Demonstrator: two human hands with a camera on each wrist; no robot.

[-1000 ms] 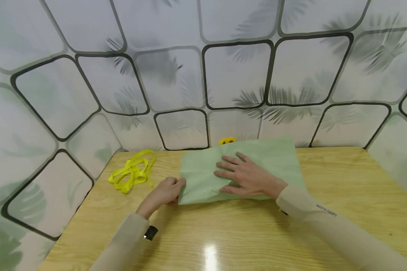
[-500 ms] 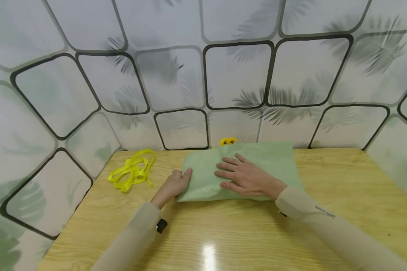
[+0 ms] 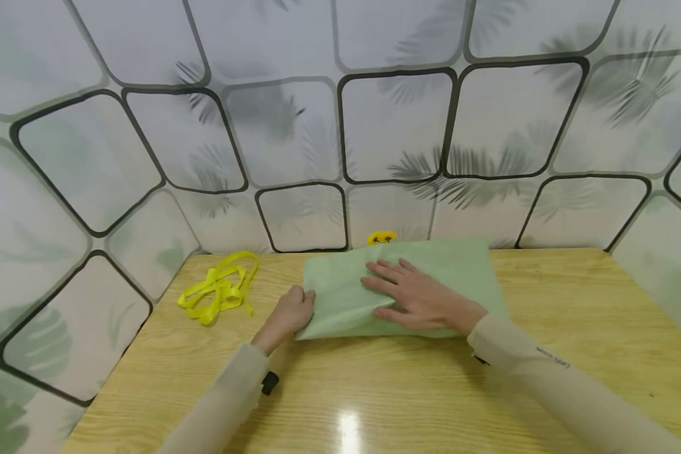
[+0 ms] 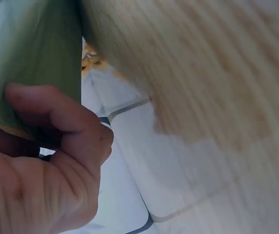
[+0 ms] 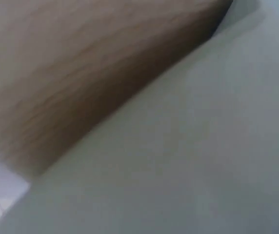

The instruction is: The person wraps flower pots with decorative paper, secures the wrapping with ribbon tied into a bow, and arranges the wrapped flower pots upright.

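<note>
Green packet [image 3: 340, 291]; long axis sideways.

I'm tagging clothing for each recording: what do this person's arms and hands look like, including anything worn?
The left hand and right hand are ungloved. Left sleeve and right sleeve are long and beige; dark lettering, too small to read surely, marks the right one. A small black block, likely the wrist camera, shows by the left cuff.

Left fingers [image 4: 64, 108] grip green material [image 4: 39, 53] near a woodgrain tabletop [image 4: 198, 63].
</note>
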